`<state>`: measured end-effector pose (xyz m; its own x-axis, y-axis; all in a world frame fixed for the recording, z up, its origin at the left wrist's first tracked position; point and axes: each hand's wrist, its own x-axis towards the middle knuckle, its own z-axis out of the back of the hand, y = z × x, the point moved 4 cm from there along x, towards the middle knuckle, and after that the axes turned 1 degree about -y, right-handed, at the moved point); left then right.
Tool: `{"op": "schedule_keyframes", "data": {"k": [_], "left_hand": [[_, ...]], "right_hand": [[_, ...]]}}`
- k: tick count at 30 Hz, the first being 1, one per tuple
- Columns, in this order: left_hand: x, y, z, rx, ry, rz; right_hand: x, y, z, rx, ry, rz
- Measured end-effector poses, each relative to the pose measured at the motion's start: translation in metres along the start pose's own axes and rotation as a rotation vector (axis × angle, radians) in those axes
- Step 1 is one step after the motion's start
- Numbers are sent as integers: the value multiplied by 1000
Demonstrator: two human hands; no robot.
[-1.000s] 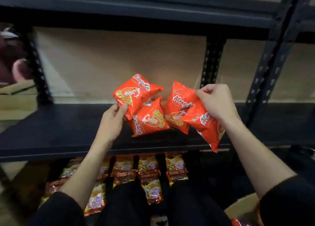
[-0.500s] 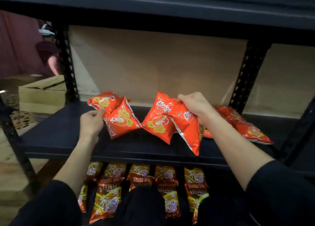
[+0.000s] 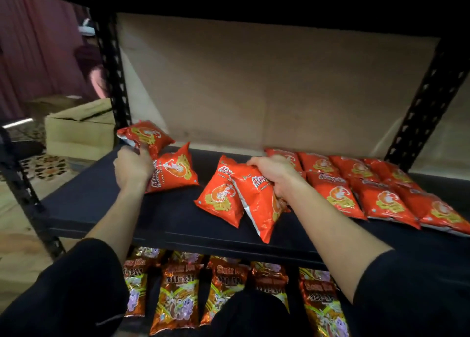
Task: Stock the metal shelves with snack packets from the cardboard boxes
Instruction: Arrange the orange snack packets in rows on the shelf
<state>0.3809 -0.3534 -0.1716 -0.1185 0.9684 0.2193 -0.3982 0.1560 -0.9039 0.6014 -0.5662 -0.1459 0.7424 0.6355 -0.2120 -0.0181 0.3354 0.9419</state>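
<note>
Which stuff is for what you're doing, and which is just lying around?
For the job: left hand and right hand, each gripping red packets; laid-out red row; black shelf; cardboard box.
Just there: gold packets below, maroon curtain.

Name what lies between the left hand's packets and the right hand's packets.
Only bare dark shelf separates the left packets and right packets, in the head view.

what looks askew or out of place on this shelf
Nothing spilled or torn. The laid red prawn-cracker packets lie in tidy rows on the right of the shelf; only the held packets, two gripped in the left hand and two in the right hand, sit tilted, not yet placed.
</note>
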Motion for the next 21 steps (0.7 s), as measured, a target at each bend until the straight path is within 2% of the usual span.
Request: {"op": "schedule_keyframes", "data": {"k": [7, 14, 21], "left_hand": [[-3, -12, -14, -2, -30, -127], [-11, -38, -5, -236, -65, -329], [-17, -48, -27, -321, 223, -269]], "right_hand": [[22, -10, -12, 59, -27, -7], [29, -13, -14, 239, -64, -40], [30, 6, -2, 523, 57, -219]]}}
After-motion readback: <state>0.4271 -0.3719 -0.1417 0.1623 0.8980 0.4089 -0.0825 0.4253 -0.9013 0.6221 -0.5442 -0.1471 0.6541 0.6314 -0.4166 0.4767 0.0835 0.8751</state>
